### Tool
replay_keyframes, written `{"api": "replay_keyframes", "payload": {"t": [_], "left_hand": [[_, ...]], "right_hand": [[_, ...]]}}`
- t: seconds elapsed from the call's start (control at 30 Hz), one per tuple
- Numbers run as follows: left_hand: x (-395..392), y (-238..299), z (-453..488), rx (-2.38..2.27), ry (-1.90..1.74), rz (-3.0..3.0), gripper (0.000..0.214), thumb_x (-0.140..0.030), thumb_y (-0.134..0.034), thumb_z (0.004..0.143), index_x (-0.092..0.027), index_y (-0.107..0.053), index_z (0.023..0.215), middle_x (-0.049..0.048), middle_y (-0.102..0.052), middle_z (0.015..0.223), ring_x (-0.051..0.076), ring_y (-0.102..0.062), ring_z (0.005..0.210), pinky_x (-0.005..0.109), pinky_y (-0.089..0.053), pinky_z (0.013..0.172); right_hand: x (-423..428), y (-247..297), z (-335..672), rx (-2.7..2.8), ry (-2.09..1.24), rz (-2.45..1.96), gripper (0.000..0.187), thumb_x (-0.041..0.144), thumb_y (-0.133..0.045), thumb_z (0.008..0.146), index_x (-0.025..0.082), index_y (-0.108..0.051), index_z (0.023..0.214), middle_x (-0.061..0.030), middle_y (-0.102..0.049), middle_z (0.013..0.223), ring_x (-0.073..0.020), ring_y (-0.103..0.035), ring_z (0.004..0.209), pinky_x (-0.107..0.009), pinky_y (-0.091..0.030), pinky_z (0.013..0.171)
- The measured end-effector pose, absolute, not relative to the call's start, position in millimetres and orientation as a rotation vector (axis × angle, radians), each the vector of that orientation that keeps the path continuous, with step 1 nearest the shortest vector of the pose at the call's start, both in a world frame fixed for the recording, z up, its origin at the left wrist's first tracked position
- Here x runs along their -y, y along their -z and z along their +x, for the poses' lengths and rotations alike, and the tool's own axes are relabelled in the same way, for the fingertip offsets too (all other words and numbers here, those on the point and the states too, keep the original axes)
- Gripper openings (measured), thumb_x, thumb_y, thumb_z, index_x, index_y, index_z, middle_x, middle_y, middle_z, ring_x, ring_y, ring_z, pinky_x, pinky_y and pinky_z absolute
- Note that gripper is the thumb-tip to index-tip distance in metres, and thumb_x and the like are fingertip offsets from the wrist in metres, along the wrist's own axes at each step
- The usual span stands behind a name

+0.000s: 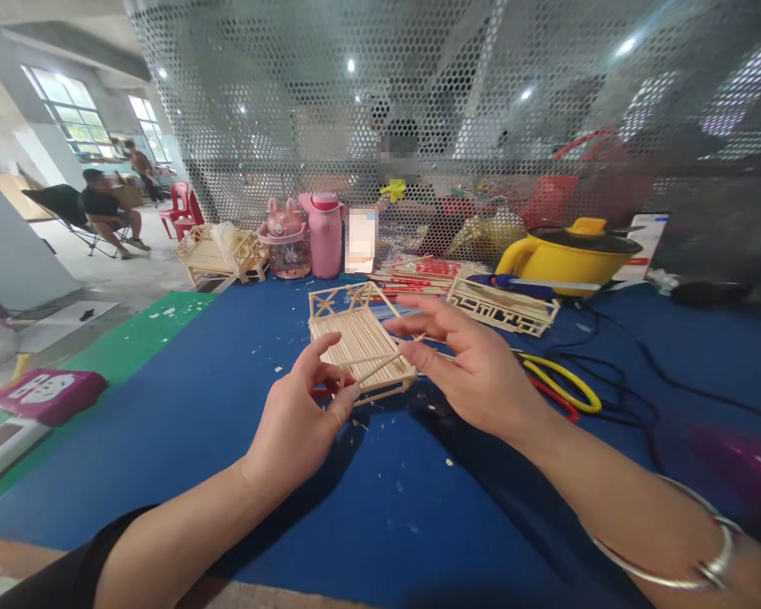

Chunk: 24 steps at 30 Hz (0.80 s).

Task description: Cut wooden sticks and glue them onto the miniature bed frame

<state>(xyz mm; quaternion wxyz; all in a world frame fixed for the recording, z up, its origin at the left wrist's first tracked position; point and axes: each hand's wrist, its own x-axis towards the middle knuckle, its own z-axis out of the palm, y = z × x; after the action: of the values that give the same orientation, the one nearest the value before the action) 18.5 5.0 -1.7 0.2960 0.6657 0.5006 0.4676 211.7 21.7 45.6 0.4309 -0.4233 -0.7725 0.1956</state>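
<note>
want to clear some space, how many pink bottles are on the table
2: a rabbit-eared pink bottle at the far side of the blue table, and a slimmer pink bottle just right of it. Others could be hidden.

Wooden stick frame (371, 338): pale tan, floor striped by parallel slats, X pattern along far rail. Tabletop (228, 406) blue; mat strip (165, 326) at left green. Flask (325, 245) pink, rabbit-eared bottle (285, 222) pink too. Pot (558, 266) yellow, dark lid (583, 240). Tape dispenser-like box (47, 396) purple with white patterning. Mesh screen (272, 110) grey, dotted all over with holes. Sleeve (69, 562) black, bangle (665, 580) silvery.
</note>
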Motion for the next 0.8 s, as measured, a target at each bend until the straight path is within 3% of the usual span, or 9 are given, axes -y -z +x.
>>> {"api": "replay_keyframes", "payload": {"t": [0.07,0.1,0.2,0.3,0.4,0.53,0.63,0.7,0.8], "left_hand": [[-5.1,2.1,17.9,-1.334,-1.238,1.784,0.053,-0.024,-0.058,0.077,-0.024,-0.040,0.127,-0.0037,-0.063,0.076,0.013,-0.063,0.078,0.028,-0.052,0.077],[-5.3,2.5,17.6,-1.332,-1.237,1.788,0.053,-0.024,-0.058,0.077,-0.025,-0.040,0.127,-0.0036,-0.063,0.076,0.013,-0.064,0.079,0.029,-0.052,0.076],[-6.5,4.5,16.6,-1.316,-1.225,1.805,0.052,-0.023,-0.057,0.077,-0.026,-0.040,0.126,-0.0033,-0.064,0.078,0.013,-0.063,0.077,0.030,-0.051,0.076],[-8.3,6.8,15.3,-1.287,-1.213,1.815,0.052,-0.021,-0.057,0.077,-0.027,-0.041,0.126,-0.0032,-0.064,0.079,0.014,-0.062,0.077,0.031,-0.050,0.076],[-9.1,7.8,13.8,-1.200,-1.216,1.766,0.052,-0.022,-0.057,0.077,-0.026,-0.040,0.126,-0.0028,-0.063,0.080,0.013,-0.061,0.077,0.030,-0.049,0.076],[-7.0,5.5,12.8,-1.067,-1.201,1.684,0.055,-0.021,-0.057,0.076,-0.021,-0.037,0.127,-0.0034,-0.059,0.077,0.012,-0.058,0.072,0.028,-0.047,0.075],[-7.1,3.5,13.4,-1.011,-1.195,1.721,0.057,-0.018,-0.057,0.076,-0.020,-0.035,0.129,-0.0038,-0.057,0.076,0.011,-0.057,0.075,0.028,-0.045,0.078],[-9.0,2.4,13.7,-1.003,-1.170,1.776,0.054,-0.018,-0.056,0.077,-0.021,-0.037,0.128,-0.0038,-0.058,0.077,0.011,-0.056,0.075,0.027,-0.043,0.080],[-9.2,-0.2,12.1,-1.061,-1.125,1.821,0.052,-0.020,-0.056,0.077,-0.022,-0.039,0.126,-0.0026,-0.059,0.079,0.012,-0.055,0.075,0.029,-0.043,0.080]], "right_hand": [[-11.2,-44.5,229.7,1.908,-0.408,-1.124,0.054,0.035,-0.056,0.083,0.028,-0.036,0.133,-0.0057,-0.058,0.122,-0.0203,-0.055,0.108,-0.035,-0.046,0.088],[-4.2,-43.8,240.3,1.935,-0.363,-1.192,0.056,0.037,-0.057,0.082,0.028,-0.037,0.133,-0.0058,-0.056,0.125,-0.0217,-0.054,0.110,-0.038,-0.045,0.091],[18.3,-42.7,266.3,2.088,-0.297,-1.493,0.039,0.042,-0.060,0.077,0.025,-0.057,0.112,-0.0059,-0.064,0.109,-0.0241,-0.059,0.098,-0.039,-0.047,0.085],[30.9,-43.9,265.3,2.024,-0.366,-1.626,0.032,0.043,-0.057,0.079,0.023,-0.060,0.103,-0.0035,-0.065,0.082,-0.0189,-0.061,0.074,-0.032,-0.050,0.068],[28.0,-41.7,236.3,1.915,-0.638,-1.489,0.026,0.036,-0.056,0.080,0.021,-0.058,0.101,0.0001,-0.060,0.072,-0.0132,-0.056,0.064,-0.025,-0.048,0.060],[20.6,-31.7,193.2,1.759,-1.019,-1.210,0.030,0.025,-0.060,0.075,0.018,-0.054,0.103,0.0009,-0.060,0.074,-0.0110,-0.057,0.065,-0.023,-0.048,0.061],[22.3,-26.4,179.7,1.716,-0.936,-1.074,0.027,0.026,-0.058,0.079,0.018,-0.052,0.104,0.0022,-0.060,0.069,-0.0111,-0.058,0.063,-0.024,-0.049,0.063],[22.8,-24.5,178.8,1.707,-0.855,-1.059,0.016,0.030,-0.053,0.084,0.018,-0.056,0.094,0.0007,-0.062,0.068,-0.0121,-0.060,0.064,-0.025,-0.050,0.063],[20.6,-22.5,183.2,1.614,-0.848,-1.078,0.019,0.034,-0.051,0.086,0.017,-0.060,0.085,-0.0033,-0.067,0.074,-0.0151,-0.065,0.069,-0.027,-0.053,0.064]]}}
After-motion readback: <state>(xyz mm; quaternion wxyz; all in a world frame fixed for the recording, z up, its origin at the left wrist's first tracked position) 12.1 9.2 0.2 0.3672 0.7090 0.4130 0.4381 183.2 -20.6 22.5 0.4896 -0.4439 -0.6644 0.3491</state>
